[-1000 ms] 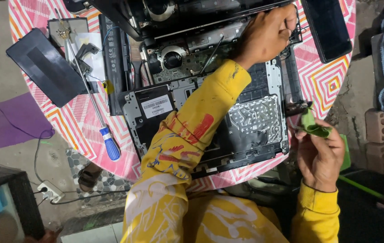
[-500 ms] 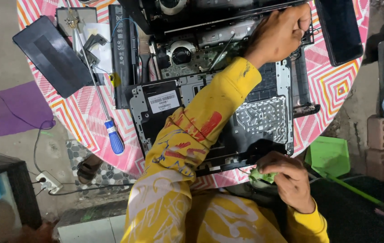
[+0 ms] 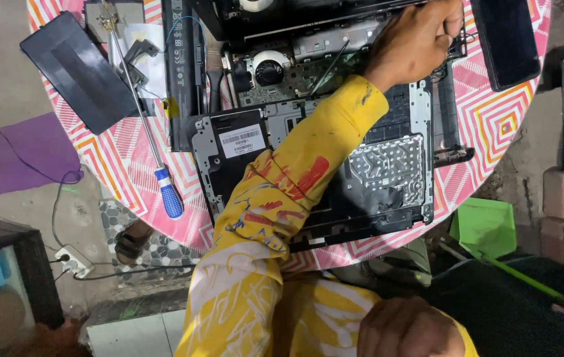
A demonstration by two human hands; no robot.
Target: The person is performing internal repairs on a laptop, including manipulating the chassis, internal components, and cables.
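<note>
Opened laptop on the surface, with parts lying around the fingers

The left hand's fingers rest on the far edge of the opened laptop base, which lies on the round surface. The cooling fan sits in the base to the left of the fingers; a flat panel lies just right of them. Farther left lie a battery bar, a screwdriver and a flat cover. The right hand is well nearer, off the surface.

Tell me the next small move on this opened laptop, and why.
Probably bring the right hand up onto the opened laptop to steady it: the left hand alone grips its far edge, while the right sits below the table rim.
</note>
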